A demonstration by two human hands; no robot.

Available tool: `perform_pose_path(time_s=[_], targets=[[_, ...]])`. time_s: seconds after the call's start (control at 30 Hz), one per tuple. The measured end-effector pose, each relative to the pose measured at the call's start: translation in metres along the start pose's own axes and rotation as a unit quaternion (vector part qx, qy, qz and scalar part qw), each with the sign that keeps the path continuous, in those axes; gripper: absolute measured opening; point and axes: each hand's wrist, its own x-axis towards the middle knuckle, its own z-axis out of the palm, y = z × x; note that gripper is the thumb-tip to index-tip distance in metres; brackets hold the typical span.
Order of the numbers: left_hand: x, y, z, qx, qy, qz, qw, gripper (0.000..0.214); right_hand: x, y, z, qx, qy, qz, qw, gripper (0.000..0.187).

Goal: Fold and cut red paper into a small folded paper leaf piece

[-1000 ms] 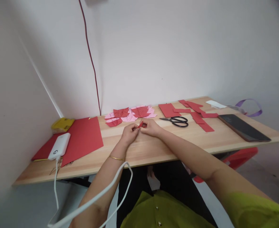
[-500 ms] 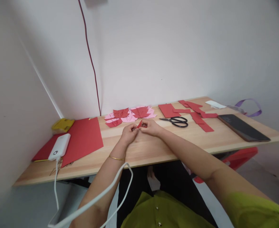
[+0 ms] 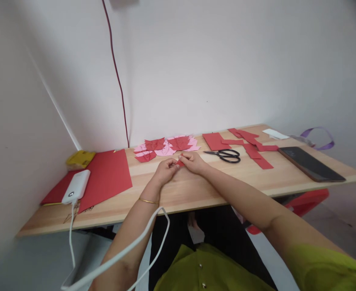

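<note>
Between my hands is a small folded piece of red paper [image 3: 181,163], mostly covered by fingers. My left hand [image 3: 166,169] pinches its left side, and my right hand [image 3: 193,162] grips it from the right with thumb and fingers. Just beyond them lie pink and red cut-paper pieces with jagged edges [image 3: 155,145], overlapping near the wall. A pair of black-handled scissors [image 3: 226,155] rests to the right of my right hand, blades pointing left.
Red paper strips [image 3: 258,155] and a red rectangle [image 3: 213,141] lie at the back right, near a dark phone [image 3: 311,163]. On the left are large red sheets [image 3: 111,173], a white power bank [image 3: 76,187] with a cable, and a yellow packet [image 3: 80,160].
My fingers have shifted on the red paper; it pointed upward between them and now sits lower and flatter. The right thumb and fingers have closed over it. Other things stay put.
</note>
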Motion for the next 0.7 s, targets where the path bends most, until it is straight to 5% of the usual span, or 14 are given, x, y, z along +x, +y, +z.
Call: perform_pose_path(time_s=[0.27, 0.5, 0.7], targets=[[0.004, -0.007, 0.003, -0.084, 0.02, 0.0, 0.996, 0.018, 0.007, 0.009, -0.014, 0.173, 0.164, 0.098, 0.966, 0.03], [0.007, -0.004, 0.002, -0.223, 0.068, -0.014, 0.972, 0.03, 0.003, 0.006, 0.003, 0.24, 0.003, 0.113, 0.964, 0.035], [0.007, -0.008, 0.004, -0.18, 0.039, 0.003, 0.983, 0.028, 0.001, 0.007, 0.009, 0.201, 0.0, 0.071, 0.977, 0.023]])
